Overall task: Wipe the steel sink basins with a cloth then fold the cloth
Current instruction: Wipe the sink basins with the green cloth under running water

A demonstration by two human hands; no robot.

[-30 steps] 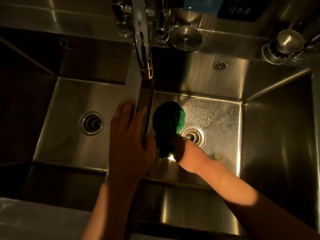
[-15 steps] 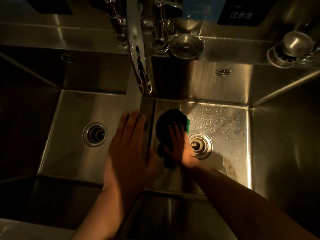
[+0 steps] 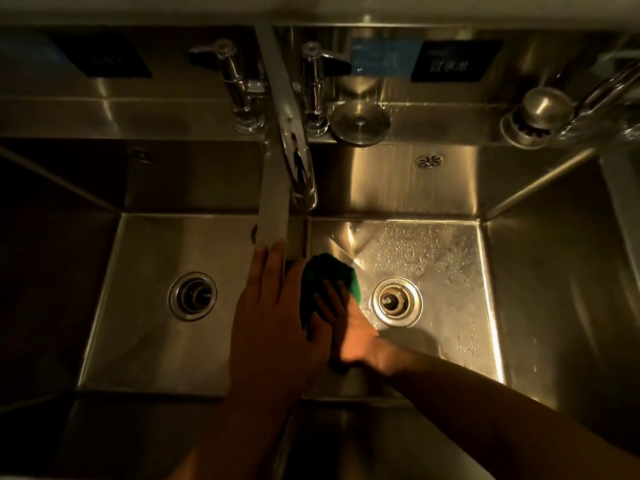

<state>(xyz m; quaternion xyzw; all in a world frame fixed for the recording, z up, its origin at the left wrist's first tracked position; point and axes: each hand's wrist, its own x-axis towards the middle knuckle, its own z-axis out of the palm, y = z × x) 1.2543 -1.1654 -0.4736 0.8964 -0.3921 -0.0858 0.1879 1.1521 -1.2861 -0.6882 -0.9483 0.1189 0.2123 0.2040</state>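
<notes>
Okay so, mid-wipe I'd say. The right hand (image 3: 346, 327) is down in the right basin (image 3: 450, 258), fingers laid out pretty much straight and spread, pressing the cloth (image 3: 329, 275) flat against the basin floor rather than gripping it. The cloth sits at the left edge of that floor, up against the divider (image 3: 275, 202), just beside the drain (image 3: 397, 302) but not over it. The left hand (image 3: 273, 327) is open too, fingers straight and close together. It rests flat on top of the divider and holds nothing, so it looks like it's just bracing.

Progress-wise, the back and right side of the right basin floor are covered in water droplets (image 3: 415, 247), so my guess is that part hasn't been wiped. The left basin (image 3: 145, 271) looks dull and drop-free, but I honestly can't tell whether it's been wiped or was never wet. Walls, no idea. Folding definitely isn't done.

The cloth itself is dark green and bunched into a rumpled lump. It's brighter green along its right edge where the light catches it, and part of it is hidden under the hands. Probably damp, going by the wet floor.
</notes>
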